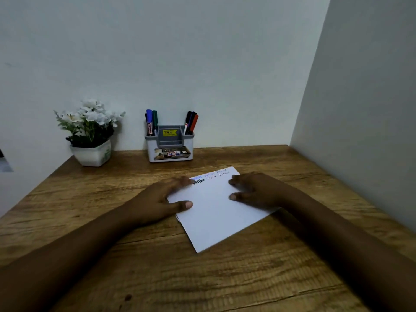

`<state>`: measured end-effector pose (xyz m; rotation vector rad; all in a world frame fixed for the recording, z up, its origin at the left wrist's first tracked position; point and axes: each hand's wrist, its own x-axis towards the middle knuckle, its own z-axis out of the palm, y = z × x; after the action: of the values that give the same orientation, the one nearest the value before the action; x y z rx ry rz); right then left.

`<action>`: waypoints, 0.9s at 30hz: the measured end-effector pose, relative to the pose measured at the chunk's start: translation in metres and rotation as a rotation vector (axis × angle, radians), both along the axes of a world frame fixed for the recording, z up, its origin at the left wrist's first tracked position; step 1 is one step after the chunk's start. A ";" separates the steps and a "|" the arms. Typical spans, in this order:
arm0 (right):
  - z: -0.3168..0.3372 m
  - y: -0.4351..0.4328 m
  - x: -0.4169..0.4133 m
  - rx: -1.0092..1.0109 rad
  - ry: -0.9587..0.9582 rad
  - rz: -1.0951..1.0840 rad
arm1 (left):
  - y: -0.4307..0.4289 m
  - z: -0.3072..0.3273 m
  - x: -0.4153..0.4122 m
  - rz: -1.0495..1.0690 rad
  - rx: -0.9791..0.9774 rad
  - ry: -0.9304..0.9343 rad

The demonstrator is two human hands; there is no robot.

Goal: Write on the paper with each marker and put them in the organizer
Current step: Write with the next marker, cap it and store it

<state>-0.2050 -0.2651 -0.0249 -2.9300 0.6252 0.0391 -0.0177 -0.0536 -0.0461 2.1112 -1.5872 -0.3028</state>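
A white sheet of paper lies on the wooden table with several written words in different colours along its far edge. My left hand rests flat on the paper's left side, fingers straight. Flat on the right side of the sheet lies my right hand. Neither hand holds anything. At the back stands a white and grey organizer. Markers stand in its left compartment, blue and green among them, and more markers lean in its right compartment, one with a red cap.
A white pot of white flowers stands at the back left of the table. Walls close the table at the back and on the right.
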 end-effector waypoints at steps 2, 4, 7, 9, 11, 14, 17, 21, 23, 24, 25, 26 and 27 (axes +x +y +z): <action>-0.004 0.001 0.004 -0.032 0.006 -0.013 | -0.004 -0.004 0.001 0.012 0.070 -0.167; -0.006 0.002 0.006 -0.051 0.010 -0.030 | -0.009 -0.005 0.002 0.075 0.126 -0.209; -0.009 0.002 0.007 -0.044 -0.008 -0.048 | -0.013 -0.006 0.001 0.140 0.172 -0.210; -0.011 0.002 0.008 -0.046 -0.023 -0.056 | -0.013 -0.005 -0.002 0.157 0.177 -0.220; -0.014 0.002 0.009 -0.047 -0.032 -0.068 | -0.011 -0.002 -0.007 0.182 0.141 -0.265; -0.020 0.003 0.009 -0.017 -0.033 -0.085 | -0.007 0.002 -0.017 0.176 0.044 -0.388; -0.024 0.005 0.003 0.032 -0.056 -0.088 | -0.009 0.001 -0.016 0.141 0.041 -0.283; -0.027 0.006 -0.003 0.108 -0.081 -0.097 | -0.010 -0.007 -0.007 0.059 0.123 -0.224; -0.027 0.006 -0.003 0.123 -0.113 -0.111 | -0.009 -0.010 -0.006 0.038 0.126 -0.224; -0.027 0.006 -0.002 0.127 -0.122 -0.118 | -0.009 -0.011 -0.005 0.040 0.129 -0.216; -0.026 0.006 -0.002 0.125 -0.124 -0.122 | -0.009 -0.010 -0.005 0.042 0.138 -0.211; -0.027 0.007 -0.002 0.117 -0.123 -0.128 | -0.009 -0.009 -0.005 0.045 0.145 -0.209; -0.027 0.008 -0.002 0.100 -0.119 -0.133 | -0.008 -0.009 -0.006 0.043 0.152 -0.216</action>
<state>-0.2068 -0.2571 -0.0523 -2.7641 0.7741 -0.1150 -0.0240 -0.0616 -0.0553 2.3590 -1.6821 -0.1906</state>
